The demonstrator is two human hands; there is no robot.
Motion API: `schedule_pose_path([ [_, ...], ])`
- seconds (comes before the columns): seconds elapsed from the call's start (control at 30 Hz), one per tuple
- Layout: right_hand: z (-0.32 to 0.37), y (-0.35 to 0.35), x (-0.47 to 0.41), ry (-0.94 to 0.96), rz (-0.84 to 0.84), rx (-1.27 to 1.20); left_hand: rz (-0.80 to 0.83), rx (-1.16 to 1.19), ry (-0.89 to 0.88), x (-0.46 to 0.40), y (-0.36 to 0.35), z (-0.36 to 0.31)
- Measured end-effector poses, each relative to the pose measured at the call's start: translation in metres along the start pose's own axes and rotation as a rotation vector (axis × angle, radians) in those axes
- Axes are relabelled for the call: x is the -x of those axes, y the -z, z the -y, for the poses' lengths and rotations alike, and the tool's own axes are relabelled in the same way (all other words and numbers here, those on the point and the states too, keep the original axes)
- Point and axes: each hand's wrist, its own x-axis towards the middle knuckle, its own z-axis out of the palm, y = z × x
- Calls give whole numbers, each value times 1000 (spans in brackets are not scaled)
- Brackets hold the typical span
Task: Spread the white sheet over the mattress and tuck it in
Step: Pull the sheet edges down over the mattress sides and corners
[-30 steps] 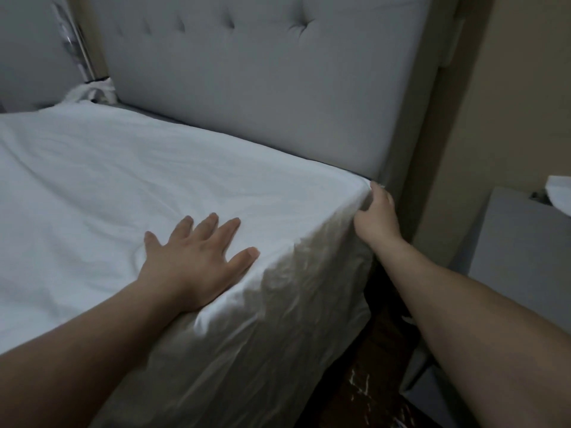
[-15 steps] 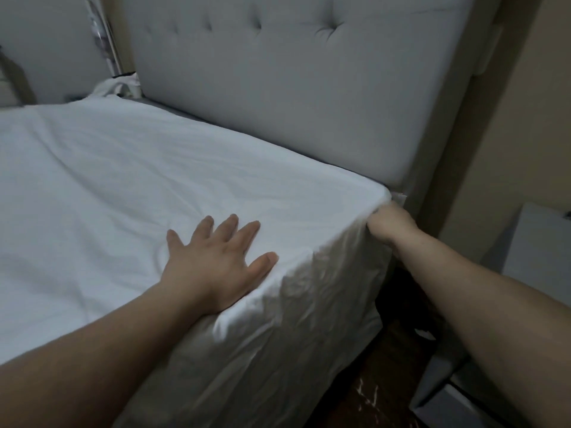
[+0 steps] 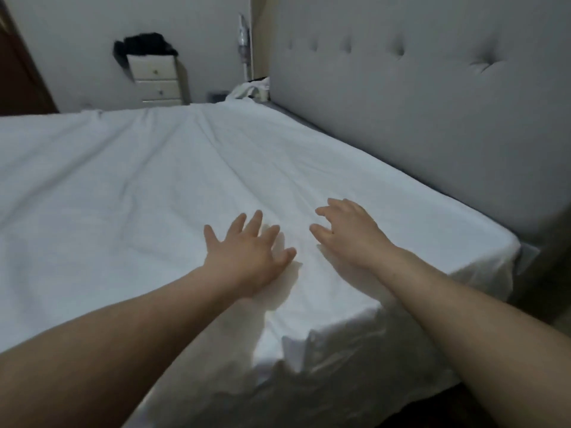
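White sheet point(image 3: 154, 193) spread across the top of the mattress point(image 3: 530, 253), creased in long soft folds toward the far side, draped over the near edge in crumpled hanging folds. At the near corner by the headboard, sheet pulled down over the mattress corner, with a sliver of grey showing just beside it.

Two bare hands on the sheet, near each other but apart. Left hand point(image 3: 247, 254) flat on the fabric, palm down, fingers straight and spread, thumb out toward the right hand. Right hand point(image 3: 349, 233) palm down over the sheet, fingers loosely bent and slightly apart, tips touching or nearly touching the fabric; contact hard to judge. Nothing pinched or held by either hand.

One grey tufted headboard point(image 3: 417, 103) upright along the right side of the bed, four button dimples clearly seen in a row.

One pale drawer chest point(image 3: 157, 81) against the far wall, three drawers visible, all closed, contents hidden. One dark bundle point(image 3: 145, 46) lying on top of it, kind unclear. One heap of light cloth point(image 3: 250, 89) at the far corner of the bed beside the headboard.
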Motion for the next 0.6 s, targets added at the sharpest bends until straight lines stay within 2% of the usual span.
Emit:
schedule_pose_path([
  [0.13, 94, -19, -16, 177, 43, -67, 21, -24, 256, 28, 14, 100],
  [0.2, 135, -38, -17, 278, 110, -100, 67, -35, 367, 54, 11, 150],
  [0.27, 178, -66, -15, 377, 210, -29, 139, -39, 457, 92, 7, 208],
  [0.37, 202, -91, -9, 336, 352, 184, 164, -19, 504, 134, 6, 266],
  [0.43, 211, -93, -4, 279, 370, 270, 172, -21, 500, 156, 7, 290],
  [0.5, 223, -83, -5, 222, 335, 307, 133, -48, 463, 165, 11, 299],
  [0.6, 264, -75, -19, 162, 215, 376, -15, -86, 442, 156, 31, 318],
])
